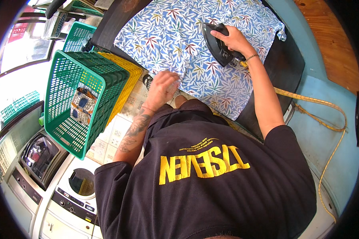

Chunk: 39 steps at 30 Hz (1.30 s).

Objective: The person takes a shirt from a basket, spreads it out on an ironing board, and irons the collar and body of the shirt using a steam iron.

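A blue cloth garment (155,33) with a white, red and olive leaf print lies spread over a dark padded ironing surface (282,68), its near edge hanging over the side. My right hand (234,40) grips the black handle of an electric iron (214,44), whose soleplate rests on or just over the print. At the near left edge of the garment my left hand (165,86) has its fingers curled at the cloth, pinching it as far as I can tell; the fingertips are slightly blurred. A yellow fabric-wrapped cord (311,97) trails right from the iron.
A green plastic basket (100,119) holding a folded patterned cloth (83,103) stands at the left, against stacked yellow baskets (122,86). Front-loading machines (74,191) are at the lower left. A light blue surface (323,110) lies right, under the looping cord.
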Tool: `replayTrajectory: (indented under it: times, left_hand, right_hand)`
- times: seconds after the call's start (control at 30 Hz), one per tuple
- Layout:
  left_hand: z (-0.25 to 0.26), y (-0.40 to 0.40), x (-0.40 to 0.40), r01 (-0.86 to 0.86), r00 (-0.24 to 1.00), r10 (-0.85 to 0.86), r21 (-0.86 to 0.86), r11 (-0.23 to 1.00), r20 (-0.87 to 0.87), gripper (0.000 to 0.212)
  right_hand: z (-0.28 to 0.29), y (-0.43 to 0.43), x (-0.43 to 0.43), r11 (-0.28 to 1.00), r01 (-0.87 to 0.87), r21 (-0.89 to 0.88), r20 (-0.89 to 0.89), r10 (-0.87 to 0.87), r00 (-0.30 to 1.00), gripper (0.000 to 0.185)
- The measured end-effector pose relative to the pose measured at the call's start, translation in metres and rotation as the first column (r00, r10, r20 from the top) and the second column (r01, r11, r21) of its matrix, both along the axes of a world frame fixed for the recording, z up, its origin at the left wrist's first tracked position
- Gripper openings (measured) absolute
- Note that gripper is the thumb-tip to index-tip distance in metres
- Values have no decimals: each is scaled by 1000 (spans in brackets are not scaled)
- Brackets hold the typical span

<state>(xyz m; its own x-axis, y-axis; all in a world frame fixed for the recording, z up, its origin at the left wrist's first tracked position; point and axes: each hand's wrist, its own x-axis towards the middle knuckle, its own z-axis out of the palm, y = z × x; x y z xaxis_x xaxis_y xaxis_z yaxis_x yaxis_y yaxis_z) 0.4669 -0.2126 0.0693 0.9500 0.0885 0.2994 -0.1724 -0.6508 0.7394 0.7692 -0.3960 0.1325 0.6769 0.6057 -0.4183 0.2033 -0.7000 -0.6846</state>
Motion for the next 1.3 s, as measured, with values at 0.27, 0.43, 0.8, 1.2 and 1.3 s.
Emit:
replayTrajectory:
  times: [0.27,0.43,0.8,1.2,1.3]
  left_hand:
    - [-30,-12,-26,-1,996,16,171,985,-86,34]
    - [-31,-20,-32,57,987,-10,302,952,-158,44]
    - [-22,143,37,-436,895,440,333,836,65,40]
    - [-67,220,28,-222,928,350,561,798,-130,67]
    - [-64,221,25,-237,913,377,552,799,-154,69]
  right_hand:
    - [-3,-2,-29,992,-117,51,283,98,954,54]
    - [12,74,-72,965,-260,2,239,252,938,61]
    - [-39,96,-83,970,-207,-126,119,222,968,64]
    - [-22,113,-201,899,-341,-276,125,386,914,63]
    - [-5,139,-170,936,-289,-203,83,310,947,63]
